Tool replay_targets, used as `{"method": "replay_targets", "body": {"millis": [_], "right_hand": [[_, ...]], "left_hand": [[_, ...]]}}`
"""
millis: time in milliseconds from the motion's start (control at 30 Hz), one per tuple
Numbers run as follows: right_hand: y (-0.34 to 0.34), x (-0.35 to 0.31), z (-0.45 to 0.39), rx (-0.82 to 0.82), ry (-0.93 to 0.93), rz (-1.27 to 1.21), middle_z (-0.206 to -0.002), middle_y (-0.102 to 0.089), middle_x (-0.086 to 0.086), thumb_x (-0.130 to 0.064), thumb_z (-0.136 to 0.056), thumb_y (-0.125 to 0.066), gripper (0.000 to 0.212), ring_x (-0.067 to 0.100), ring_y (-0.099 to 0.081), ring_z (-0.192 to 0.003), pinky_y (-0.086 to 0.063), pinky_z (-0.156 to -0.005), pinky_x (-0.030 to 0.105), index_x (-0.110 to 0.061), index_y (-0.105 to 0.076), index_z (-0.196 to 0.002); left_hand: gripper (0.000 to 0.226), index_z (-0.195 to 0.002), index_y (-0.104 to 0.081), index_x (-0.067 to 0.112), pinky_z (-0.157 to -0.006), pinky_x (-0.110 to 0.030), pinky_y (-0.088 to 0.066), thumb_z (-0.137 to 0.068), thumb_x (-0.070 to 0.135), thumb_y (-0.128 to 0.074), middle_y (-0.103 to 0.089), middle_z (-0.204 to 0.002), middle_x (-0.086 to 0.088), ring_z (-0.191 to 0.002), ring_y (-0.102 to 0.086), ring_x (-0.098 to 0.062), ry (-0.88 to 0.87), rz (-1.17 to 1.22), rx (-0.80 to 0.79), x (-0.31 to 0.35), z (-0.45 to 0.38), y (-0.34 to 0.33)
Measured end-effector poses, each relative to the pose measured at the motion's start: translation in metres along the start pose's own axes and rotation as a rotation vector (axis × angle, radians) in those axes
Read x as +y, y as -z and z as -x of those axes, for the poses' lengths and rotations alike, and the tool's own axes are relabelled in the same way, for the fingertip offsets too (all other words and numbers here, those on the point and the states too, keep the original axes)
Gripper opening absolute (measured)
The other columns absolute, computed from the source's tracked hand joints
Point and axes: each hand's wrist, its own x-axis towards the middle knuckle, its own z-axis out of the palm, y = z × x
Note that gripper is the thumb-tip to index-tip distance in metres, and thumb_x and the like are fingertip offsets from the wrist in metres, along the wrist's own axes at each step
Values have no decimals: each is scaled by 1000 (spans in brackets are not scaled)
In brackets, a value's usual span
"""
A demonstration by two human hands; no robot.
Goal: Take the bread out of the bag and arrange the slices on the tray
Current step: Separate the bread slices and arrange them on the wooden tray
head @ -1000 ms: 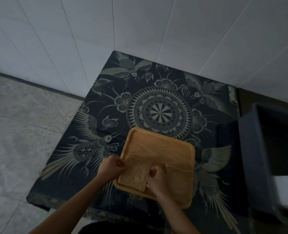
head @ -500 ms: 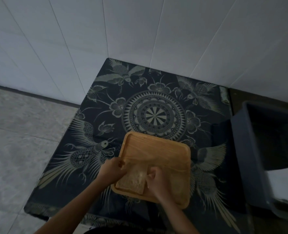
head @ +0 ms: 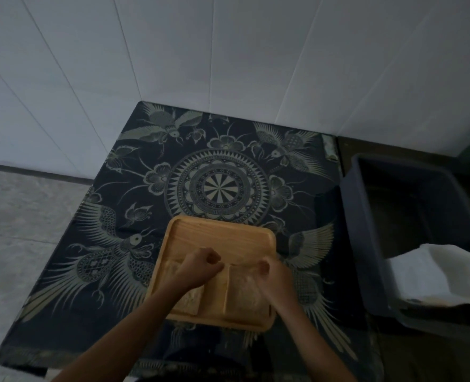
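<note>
A wooden tray (head: 220, 235) sits on a dark patterned tablecloth (head: 112, 260), and both hands work over its near half. The left hand (head: 198, 267) hovers over a bread slice (head: 189, 301) lying flat at the tray's near left; its fingers are curled, but whether they pinch anything I cannot tell. The right hand (head: 272, 274) rests on a clear bag of bread (head: 245, 293) lying at the near right, its grip unclear too. A dark bin (head: 366, 244) stands right of the table.

Home corner — tiled walls (head: 173, 51), patterned tablecloth (head: 217, 186)
</note>
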Motion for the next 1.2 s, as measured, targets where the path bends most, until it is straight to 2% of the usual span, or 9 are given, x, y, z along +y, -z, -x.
{"method": "replay_targets", "body": {"millis": [200,333,400,467,600,667,833,1033,1200], "right_hand": [[7,40,8,50,-125,-20,-90,-64,-13,-38,-93,-67,22,6,-62,-84,-42,-63,16,-23,-68,-109],[-2,58,13,-44,-199,-135,-101,-72,-8,-36,-92,-68,22,8,-66,-88,-50,-70,23,-21,-68,-109],[-6,63,16,-104,-220,-202,-93,-72,-14,-37,-93,-67,5,6,-69,-85,-59,-78,32,-32,-66,-96],[-8,64,17,-109,-197,-225,-87,-70,-17,-36,-95,-66,13,1,-68,-81,-61,-81,36,-39,-61,-83],[-9,64,17,-108,-224,-311,-94,-72,-13,-34,-95,-68,3,7,-70,-89,-61,-86,37,-33,-65,-96],[-9,64,16,-99,-249,-343,-96,-72,-10,-31,-93,-70,9,9,-70,-90,-62,-86,38,-28,-68,-100],[-5,62,13,-114,-253,-366,-94,-70,-11,-29,-91,-74,14,5,-67,-86,-61,-81,33,-36,-62,-87],[-1,58,7,-133,-250,-391,-106,-69,-7,-29,-92,-73,25,8,-66,-97,-59,-90,36,-20,-67,-114],[-4,45,-1,-152,-226,-404,-107,-72,-8,-31,-92,-74,24,10,-68,-98,-60,-92,40,-23,-69,-113]], "left_hand": [[31,-112,-65,17,-86,-34,-56,-85,31,-70,-66,-109,-1,-98,-64,-16,138,79,-65,-1,5,-37],[23,-101,-71,9,-82,-39,-58,-82,21,-73,-71,-99,-6,-91,-68,-19,151,116,-31,-3,9,-55],[19,-97,-71,10,-80,-40,-59,-80,15,-74,-70,-94,-5,-89,-68,-20,173,161,10,-2,10,-61],[19,-96,-68,15,-76,-39,-59,-79,15,-76,-69,-92,-2,-85,-68,-19,201,202,29,-2,12,-65],[26,-99,-66,22,-81,-44,-61,-77,20,-78,-71,-92,-1,-87,-69,-19,246,259,26,-8,13,-71],[25,-96,-64,24,-79,-45,-61,-76,17,-78,-71,-92,-3,-88,-70,-22,268,309,19,-11,12,-73],[29,-94,-62,23,-65,-37,-58,-72,11,-78,-71,-90,-7,-85,-70,-24,318,411,7,-11,11,-74],[30,-104,-65,10,-54,-28,-52,-80,-6,-73,-67,-93,-12,-78,-66,-23,382,574,-16,-7,10,-65],[32,-111,-67,10,-64,-30,-54,-82,-2,-73,-69,-102,-11,-88,-66,-23,367,610,19,-4,12,-43]]}}
